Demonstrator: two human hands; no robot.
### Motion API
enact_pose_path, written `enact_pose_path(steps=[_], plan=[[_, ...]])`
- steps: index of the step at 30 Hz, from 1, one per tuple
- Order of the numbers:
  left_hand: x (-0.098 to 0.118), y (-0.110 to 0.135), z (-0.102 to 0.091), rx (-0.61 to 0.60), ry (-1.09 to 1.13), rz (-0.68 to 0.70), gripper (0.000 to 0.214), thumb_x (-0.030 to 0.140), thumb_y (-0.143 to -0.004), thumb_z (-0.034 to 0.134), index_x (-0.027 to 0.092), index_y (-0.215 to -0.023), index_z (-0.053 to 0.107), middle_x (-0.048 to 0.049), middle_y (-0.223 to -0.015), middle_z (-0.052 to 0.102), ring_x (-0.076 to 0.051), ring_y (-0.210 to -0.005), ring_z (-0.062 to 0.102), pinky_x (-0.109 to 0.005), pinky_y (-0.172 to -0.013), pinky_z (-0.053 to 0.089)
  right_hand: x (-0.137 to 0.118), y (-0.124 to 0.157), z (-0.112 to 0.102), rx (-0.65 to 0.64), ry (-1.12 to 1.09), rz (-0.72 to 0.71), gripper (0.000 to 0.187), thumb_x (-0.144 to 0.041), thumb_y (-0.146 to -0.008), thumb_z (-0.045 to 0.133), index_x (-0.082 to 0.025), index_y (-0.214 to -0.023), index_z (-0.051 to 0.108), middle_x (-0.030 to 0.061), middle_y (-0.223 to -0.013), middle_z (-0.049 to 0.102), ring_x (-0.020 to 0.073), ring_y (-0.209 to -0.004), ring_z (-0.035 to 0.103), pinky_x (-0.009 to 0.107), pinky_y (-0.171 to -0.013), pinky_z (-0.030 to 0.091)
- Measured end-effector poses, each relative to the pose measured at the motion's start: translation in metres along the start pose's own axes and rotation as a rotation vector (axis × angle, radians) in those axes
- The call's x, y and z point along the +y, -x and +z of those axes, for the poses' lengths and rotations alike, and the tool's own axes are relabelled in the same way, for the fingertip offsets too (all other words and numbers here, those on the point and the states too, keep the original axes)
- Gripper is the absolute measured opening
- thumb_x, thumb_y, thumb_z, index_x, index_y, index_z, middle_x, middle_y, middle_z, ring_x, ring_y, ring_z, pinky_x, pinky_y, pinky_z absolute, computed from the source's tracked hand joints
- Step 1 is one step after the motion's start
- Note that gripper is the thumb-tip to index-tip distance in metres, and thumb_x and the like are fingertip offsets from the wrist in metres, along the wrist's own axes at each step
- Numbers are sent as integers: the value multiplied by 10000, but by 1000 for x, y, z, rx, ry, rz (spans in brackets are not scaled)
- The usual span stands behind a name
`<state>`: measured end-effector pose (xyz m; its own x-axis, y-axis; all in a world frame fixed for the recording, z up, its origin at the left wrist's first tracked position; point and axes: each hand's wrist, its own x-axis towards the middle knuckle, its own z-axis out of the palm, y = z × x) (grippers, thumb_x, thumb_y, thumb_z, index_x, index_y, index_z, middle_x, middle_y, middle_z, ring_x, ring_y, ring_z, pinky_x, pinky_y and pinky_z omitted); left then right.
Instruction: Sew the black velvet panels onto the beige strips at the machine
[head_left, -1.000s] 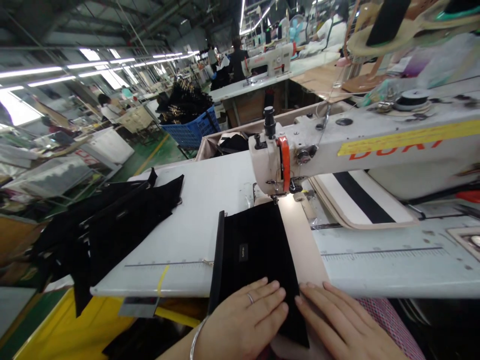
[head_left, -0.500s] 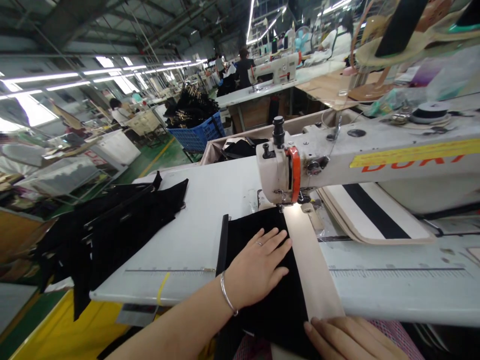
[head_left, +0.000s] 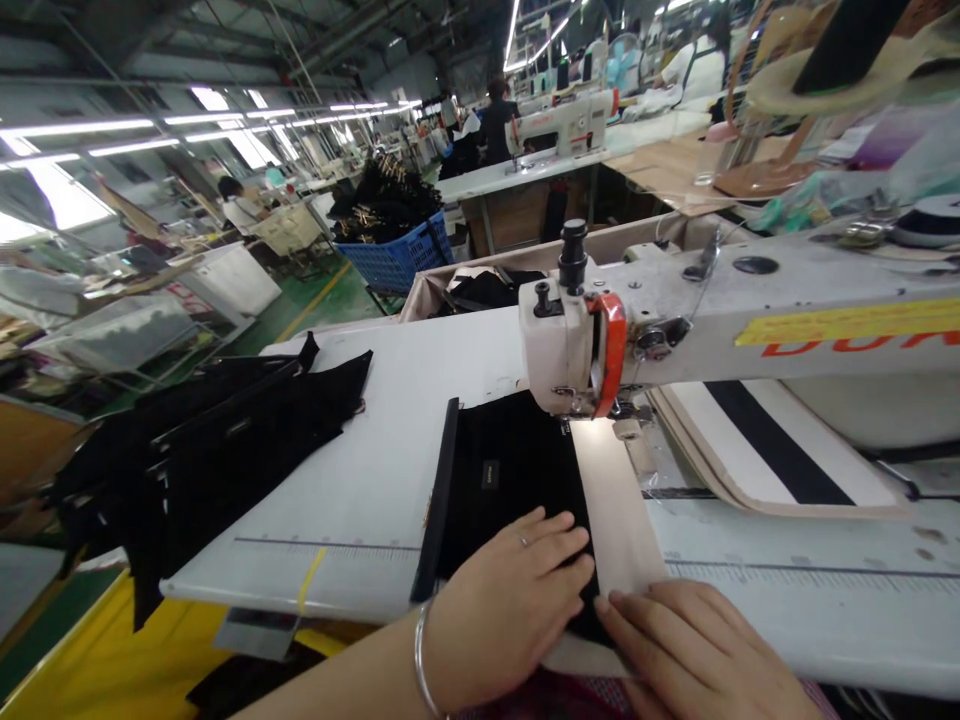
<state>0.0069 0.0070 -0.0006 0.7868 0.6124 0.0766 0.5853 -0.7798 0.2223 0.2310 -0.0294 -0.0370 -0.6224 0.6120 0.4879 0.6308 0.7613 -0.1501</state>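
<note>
A black fabric panel [head_left: 502,470] with a small label lies under the head of a white sewing machine [head_left: 592,340]. A beige strip [head_left: 611,500] lies along its right edge. My left hand [head_left: 510,600], wearing a ring and a bracelet, lies flat on the near end of the black panel, fingers stretched out. Beside it my right hand [head_left: 697,650] lies flat on the near end of the beige strip, fingertips touching the seam. Both hands hold nothing.
A pile of black fabric pieces [head_left: 202,450] covers the left part of the white table [head_left: 390,430]. A beige and black striped piece [head_left: 780,455] lies under the machine arm. A blue crate [head_left: 397,260] and other people at sewing stations are behind.
My left hand slid back toward me along the black panel. My right hand came forward onto the near end of the beige strip. The view shifted slightly.
</note>
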Motion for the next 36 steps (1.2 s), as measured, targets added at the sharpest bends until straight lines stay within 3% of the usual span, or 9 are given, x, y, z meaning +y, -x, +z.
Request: enact_pose_path(steps=[4,10,16,22,36], plan=[[4,17,12,124,90,7,263,199,-980,435,149,-1197,576,-33,-1296,590,-144,-1307,445,-327,-1182,283,9,-7,0,17,-22,-24,238,-263,-912,521,-212,-1107,647,-37,-1007,685,126,-914,608,328,-1007,393],[-16,13,22,163,106,78,259,176,-982,416,142,-1167,593,-49,-1275,609,-166,-1269,493,-360,-1145,353,16,-11,8,59,-47,9,232,-267,-907,548,-219,-1106,656,-22,-1042,677,134,-936,596,330,-977,398],[-30,0,27,267,97,115,250,162,-978,415,129,-1118,619,-60,-1224,638,-156,-1233,522,-333,-1112,397,23,-6,20,-8,7,40,364,-272,-888,579,-180,-1240,574,29,-1195,618,187,-1084,538,372,-968,418],[-44,-13,28,242,-17,131,258,165,-981,411,114,-1144,604,-67,-1239,626,-157,-1262,494,-326,-1109,399,28,-10,24,-65,-30,134,370,-290,-884,587,-194,-1239,545,38,-1289,553,188,-1178,484,380,-999,423],[-74,-44,18,165,-128,113,250,92,-927,441,83,-1140,572,-107,-1222,610,-191,-1209,524,-342,-1069,421,53,-46,27,-108,-12,166,392,-304,-885,550,-167,-1252,547,71,-1233,584,211,-1119,531,417,-985,442]])
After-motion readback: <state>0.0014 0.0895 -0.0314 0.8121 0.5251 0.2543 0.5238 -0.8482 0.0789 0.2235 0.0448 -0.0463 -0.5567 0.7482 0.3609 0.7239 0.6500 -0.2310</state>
